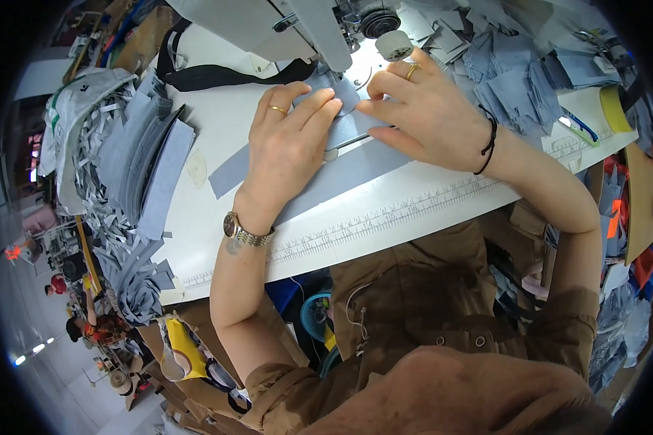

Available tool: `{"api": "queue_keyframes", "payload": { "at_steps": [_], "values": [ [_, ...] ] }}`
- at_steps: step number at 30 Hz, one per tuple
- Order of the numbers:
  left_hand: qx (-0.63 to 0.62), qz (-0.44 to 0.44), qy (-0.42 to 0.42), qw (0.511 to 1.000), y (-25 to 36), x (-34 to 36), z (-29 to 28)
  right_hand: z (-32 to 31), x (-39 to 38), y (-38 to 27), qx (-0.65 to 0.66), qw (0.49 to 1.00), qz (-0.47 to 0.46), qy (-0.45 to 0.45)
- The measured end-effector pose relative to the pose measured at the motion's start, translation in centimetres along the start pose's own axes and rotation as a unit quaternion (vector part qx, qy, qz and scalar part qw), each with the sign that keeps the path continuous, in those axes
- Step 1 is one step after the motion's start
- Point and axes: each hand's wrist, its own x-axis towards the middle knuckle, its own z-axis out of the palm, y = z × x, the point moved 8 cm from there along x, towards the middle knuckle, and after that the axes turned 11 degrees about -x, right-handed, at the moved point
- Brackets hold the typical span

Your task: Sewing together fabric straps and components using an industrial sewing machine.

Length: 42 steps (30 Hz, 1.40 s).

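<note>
My left hand (289, 139) lies palm down with its fingers stretched over a small grey-blue fabric piece (346, 96) at the sewing machine's needle area. Close to the right edge of that piece is my right hand (442, 110), its fingers bent and apart, thumb low over the metal plate. The sewing machine (247, 29) stands just beyond both hands, its round white knob (394, 46) by my right fingers. A long grey fabric strip (366, 170) runs across the table under my left hand and wrist. What lies directly beneath the left fingers is hidden.
Stacked grey fabric pieces (134, 156) and a white bag (80, 116) crowd the left side. More cut pieces (511, 80) lie back right, near a yellow tape roll (617, 109). A printed ruler (384, 221) follows the table's front edge. A black strap (225, 75) lies back left.
</note>
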Motion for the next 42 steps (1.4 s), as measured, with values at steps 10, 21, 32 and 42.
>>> {"api": "queue_keyframes", "payload": {
  "at_steps": [10,21,32,42],
  "values": [
    [-0.007,0.017,0.022,1.000,0.1,-0.3,0.1,0.7,0.2,0.2,-0.021,0.999,-0.032,-0.010],
    [-0.027,-0.026,-0.009,0.999,1.3,-2.3,-2.1,0.8,1.3,0.1,0.027,0.995,-0.029,-0.096],
    [0.226,-0.325,0.002,0.918,-0.4,-22.0,-17.2,0.8,1.3,-0.1,0.038,0.997,-0.028,-0.068],
    [0.395,-0.450,-0.110,0.793,-2.5,-31.6,-21.3,0.6,1.4,-0.1,0.024,0.998,-0.029,-0.057]
  ]
}}
